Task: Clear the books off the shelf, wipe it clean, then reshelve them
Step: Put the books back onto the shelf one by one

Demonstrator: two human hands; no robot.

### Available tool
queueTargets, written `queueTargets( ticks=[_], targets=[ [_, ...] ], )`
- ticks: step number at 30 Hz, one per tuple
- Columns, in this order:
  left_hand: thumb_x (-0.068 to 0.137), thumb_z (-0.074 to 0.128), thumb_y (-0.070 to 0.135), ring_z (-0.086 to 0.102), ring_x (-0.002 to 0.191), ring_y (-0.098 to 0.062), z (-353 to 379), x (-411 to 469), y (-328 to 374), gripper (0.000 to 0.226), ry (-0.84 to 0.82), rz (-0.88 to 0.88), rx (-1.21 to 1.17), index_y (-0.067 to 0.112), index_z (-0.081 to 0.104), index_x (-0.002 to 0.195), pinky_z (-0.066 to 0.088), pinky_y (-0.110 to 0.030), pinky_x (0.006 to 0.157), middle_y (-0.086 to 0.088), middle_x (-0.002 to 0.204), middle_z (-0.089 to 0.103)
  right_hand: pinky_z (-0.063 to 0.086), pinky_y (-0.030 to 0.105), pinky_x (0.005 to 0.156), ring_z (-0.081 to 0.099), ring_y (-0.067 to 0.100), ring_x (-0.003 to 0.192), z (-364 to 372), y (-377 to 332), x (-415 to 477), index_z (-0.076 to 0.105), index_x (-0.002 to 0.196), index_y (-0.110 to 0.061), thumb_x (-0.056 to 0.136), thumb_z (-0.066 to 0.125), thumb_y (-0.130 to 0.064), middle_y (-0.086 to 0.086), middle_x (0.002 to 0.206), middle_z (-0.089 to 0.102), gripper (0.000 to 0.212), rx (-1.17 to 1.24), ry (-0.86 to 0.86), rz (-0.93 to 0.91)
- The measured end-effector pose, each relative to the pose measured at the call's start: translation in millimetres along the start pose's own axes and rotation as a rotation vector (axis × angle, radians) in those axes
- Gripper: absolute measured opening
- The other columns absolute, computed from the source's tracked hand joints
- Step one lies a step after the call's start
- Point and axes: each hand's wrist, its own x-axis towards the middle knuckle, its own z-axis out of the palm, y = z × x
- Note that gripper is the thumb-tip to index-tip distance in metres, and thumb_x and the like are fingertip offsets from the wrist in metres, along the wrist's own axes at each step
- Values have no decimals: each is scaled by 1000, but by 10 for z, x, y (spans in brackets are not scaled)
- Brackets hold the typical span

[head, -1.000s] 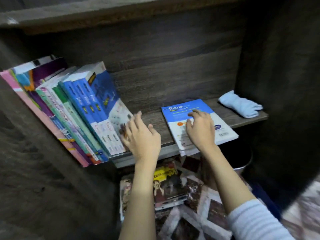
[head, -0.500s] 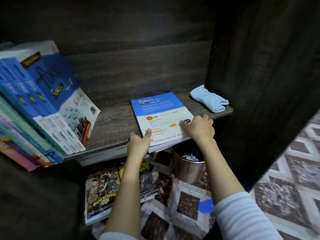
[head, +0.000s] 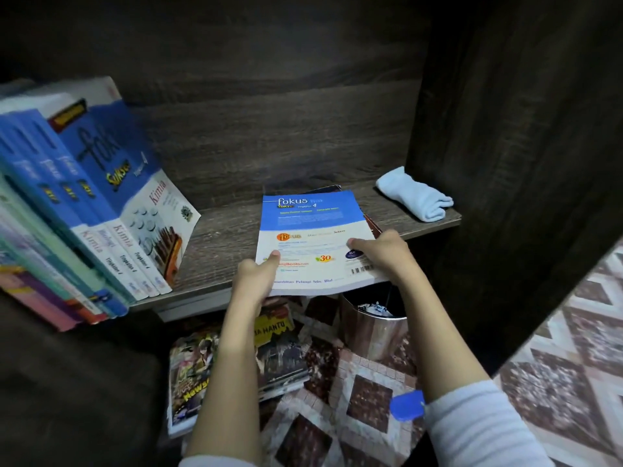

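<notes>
A blue and white "fokus" book point(head: 310, 227) lies flat on the dark wooden shelf point(head: 222, 244), its near edge over the shelf's front. My left hand point(head: 254, 276) grips its near left corner, thumb on the cover. My right hand point(head: 382, 252) grips the near right corner the same way. A darker book shows under it at the far right edge. A row of blue "fokus" books point(head: 111, 210) leans at the shelf's left end. A folded light blue cloth point(head: 413, 193) lies at the shelf's right end.
Below the shelf, comic magazines point(head: 199, 372) lie on a patterned floor point(head: 371, 392), and a metal bin point(head: 374, 326) stands under the book. The cabinet's dark side wall point(head: 505, 163) rises at the right.
My left hand left the leaning row and went to the flat book. Both hands now hold its near corners, and the book has slid toward me past the shelf's edge.
</notes>
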Motion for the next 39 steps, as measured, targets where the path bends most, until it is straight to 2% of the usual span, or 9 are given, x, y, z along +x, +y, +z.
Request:
queueTargets(
  ticks=[4,6,11,16,23,26,31,36,39],
  targets=[
    [97,51,26,60,85,-24,-88,-34,31,19,-73,-43,-98,8,58,102,50,-31,64,-10,97,64,54,27,53,66,16,50,-53,-64,-61,63,95,-6,86,66,-12,4,62,70,11,407,-294,107],
    [98,49,21,61,86,-24,-103,-38,25,19,-104,-42,-117,7,58,107,52,-33,68,-13,102,66,55,29,50,67,14,51,-37,-86,-104,62,93,-9,90,59,-5,4,66,71,6,466,-398,92],
    [98,48,13,59,92,-22,-124,-67,27,27,-46,67,-89,-4,58,117,44,-28,77,-17,116,63,58,32,56,67,21,64,48,-158,-150,55,118,-1,84,54,14,13,90,68,37,586,-363,4],
    [98,47,13,61,100,-26,-228,-88,56,26,-48,89,-172,-2,57,118,45,-29,83,-17,118,62,55,30,56,64,21,61,75,-327,-276,61,93,-5,77,52,21,12,81,66,32,704,-275,-142],
    [96,52,28,63,100,-24,-615,-55,117,24,50,179,-138,9,63,106,46,-31,91,-11,113,67,54,33,65,65,26,74,262,-652,-537,64,101,-12,75,52,21,13,92,69,44,829,-280,-388],
    [95,52,31,55,114,-26,-811,-118,167,35,333,316,185,7,58,120,38,-25,89,-11,122,61,55,35,76,66,25,90,462,-760,-630,62,112,-13,73,56,15,12,107,68,49,783,-243,-549],
    [96,51,23,50,123,-16,-1010,-260,451,36,469,659,58,12,52,130,38,-30,106,-3,132,55,49,25,92,58,14,110,908,-838,-849,47,135,-14,81,55,6,0,124,61,58,666,-74,-785],
    [87,58,42,36,133,-6,-1353,-427,1042,68,440,897,-52,16,31,144,32,-24,111,-2,147,37,50,36,56,64,32,67,1519,-788,-1153,30,144,-25,86,54,-5,17,90,71,66,355,191,-1088],
    [80,63,48,35,133,-7,-1516,-485,1176,86,412,929,149,24,16,148,31,-28,111,-1,150,31,45,33,56,64,26,66,1793,-747,-1216,28,141,-21,79,50,-3,11,100,71,69,218,232,-1228]
  ],
)
